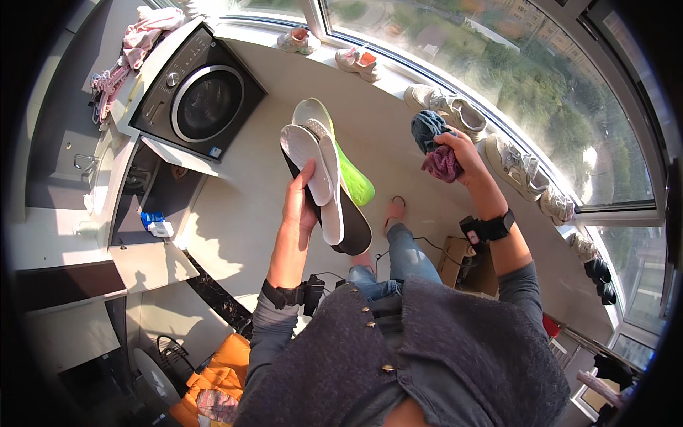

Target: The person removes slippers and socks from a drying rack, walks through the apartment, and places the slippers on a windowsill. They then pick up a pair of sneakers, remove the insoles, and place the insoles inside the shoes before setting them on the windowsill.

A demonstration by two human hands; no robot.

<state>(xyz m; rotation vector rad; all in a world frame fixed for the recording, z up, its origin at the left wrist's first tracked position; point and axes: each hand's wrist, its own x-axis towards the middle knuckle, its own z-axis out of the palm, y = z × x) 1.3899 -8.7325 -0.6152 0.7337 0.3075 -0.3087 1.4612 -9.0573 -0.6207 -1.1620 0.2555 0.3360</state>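
Observation:
My left hand (300, 200) grips a fanned stack of shoe insoles, thumb on top. The uppermost is a short white insole (304, 155); a longer white insole (333, 213), a black insole (356, 224) and a green-and-white insole (352, 176) lie under or beside it. In my right hand (461, 157) are two crumpled cloth items, one blue-grey (427, 131) and one dark pink (444, 164). That hand is beside the windowsill, near a pair of off-white sneakers (467, 116).
More shoes stand along the sill, among them grey-white sneakers (515, 165) and a small shoe (358, 63). A washing machine (208, 104) is at upper left, above an open cabinet door (155, 267). A cardboard box (453, 261) sits on the floor, with cables nearby. An orange padded jacket (219, 373) lies at lower left.

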